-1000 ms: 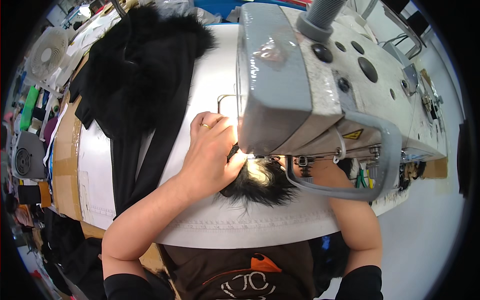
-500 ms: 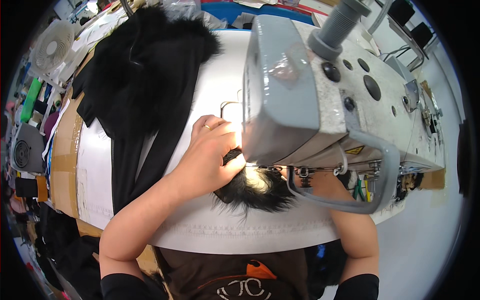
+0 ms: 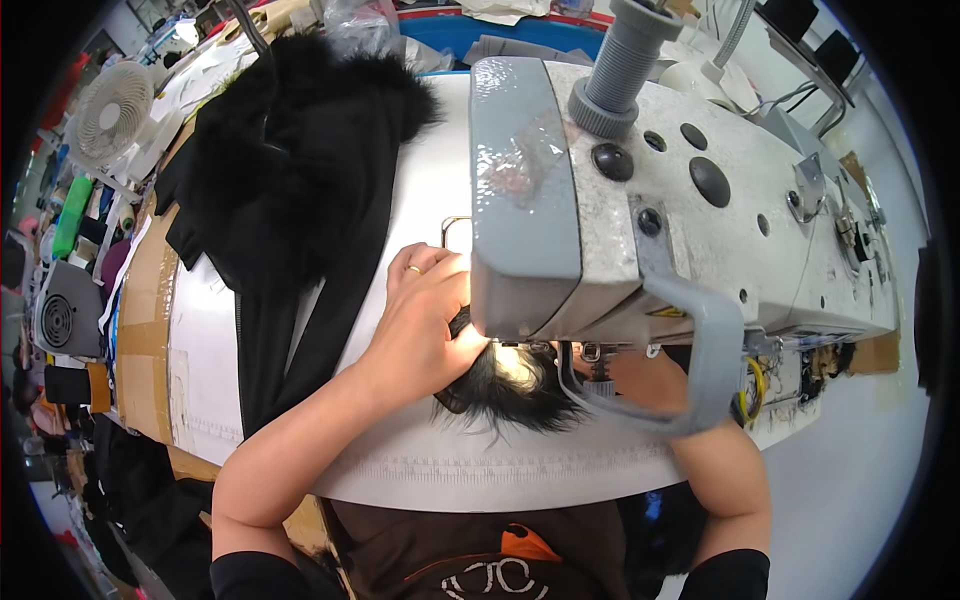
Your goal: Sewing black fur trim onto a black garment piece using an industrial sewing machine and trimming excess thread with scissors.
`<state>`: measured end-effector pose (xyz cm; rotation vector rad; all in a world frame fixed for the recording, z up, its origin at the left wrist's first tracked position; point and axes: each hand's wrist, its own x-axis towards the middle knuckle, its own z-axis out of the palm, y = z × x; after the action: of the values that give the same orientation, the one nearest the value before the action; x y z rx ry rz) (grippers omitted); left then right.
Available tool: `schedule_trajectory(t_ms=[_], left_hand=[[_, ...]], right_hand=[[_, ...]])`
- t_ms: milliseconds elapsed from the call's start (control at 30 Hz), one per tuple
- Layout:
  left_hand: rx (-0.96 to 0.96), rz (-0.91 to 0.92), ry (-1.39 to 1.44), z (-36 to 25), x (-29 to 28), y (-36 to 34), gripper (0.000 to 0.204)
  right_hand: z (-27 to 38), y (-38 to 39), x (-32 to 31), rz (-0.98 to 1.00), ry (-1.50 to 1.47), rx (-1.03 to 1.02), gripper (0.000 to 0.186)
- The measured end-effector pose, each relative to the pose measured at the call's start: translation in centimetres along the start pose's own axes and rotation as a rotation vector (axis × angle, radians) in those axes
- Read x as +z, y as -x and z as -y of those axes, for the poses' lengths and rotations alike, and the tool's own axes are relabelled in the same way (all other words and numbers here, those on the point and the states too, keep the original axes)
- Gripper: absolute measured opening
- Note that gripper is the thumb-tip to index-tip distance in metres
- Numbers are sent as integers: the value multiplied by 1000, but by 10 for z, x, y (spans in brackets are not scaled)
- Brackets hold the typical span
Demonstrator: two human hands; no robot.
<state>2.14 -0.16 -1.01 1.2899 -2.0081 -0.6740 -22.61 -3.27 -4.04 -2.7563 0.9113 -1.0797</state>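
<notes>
My left hand (image 3: 425,322) lies at the sewing machine's needle area, thumb and curled fingers closed on a black fur piece (image 3: 510,400). Long hairs of that piece spread toward me over the white table, and a pale patch on it is brightly lit. The grey-and-white sewing machine (image 3: 600,200) covers the stitching spot from above. My right hand (image 3: 637,374) reaches in from the right, beneath the machine head and behind its grey curved guard (image 3: 715,350); its fingers are hidden.
A black garment with fur trim (image 3: 310,190) lies left of my left hand. A white fan (image 3: 108,112) and a grey heater-like box (image 3: 70,310) stand at the far left. A blue bin (image 3: 530,38) is behind the table (image 3: 480,470). Yellow cable (image 3: 757,388) hangs at right.
The view has shifted, so the machine appears farther left and lower. My left hand keeps its grip on the fur piece, both staying close to the needle area.
</notes>
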Motion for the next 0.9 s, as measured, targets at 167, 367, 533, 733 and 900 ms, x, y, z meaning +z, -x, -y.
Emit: schedule_trajectory(t_ms=[167, 367, 533, 733, 900], left_hand=[[35, -32, 69, 2, 14, -3, 18], [22, -42, 26, 5, 15, -4, 19], [-31, -21, 36, 9, 15, 1, 20], [-22, -32, 2, 12, 21, -3, 20], [-97, -19, 81, 15, 17, 2, 18]], right_hand=[[-8, -64, 29, 44, -19, 68, 8], [-5, -46, 16, 102, -71, 140, 11], [-7, -14, 4, 145, -143, 192, 14], [-2, -22, 5, 191, -187, 268, 18], [-25, 12, -28, 233, -242, 313, 21]])
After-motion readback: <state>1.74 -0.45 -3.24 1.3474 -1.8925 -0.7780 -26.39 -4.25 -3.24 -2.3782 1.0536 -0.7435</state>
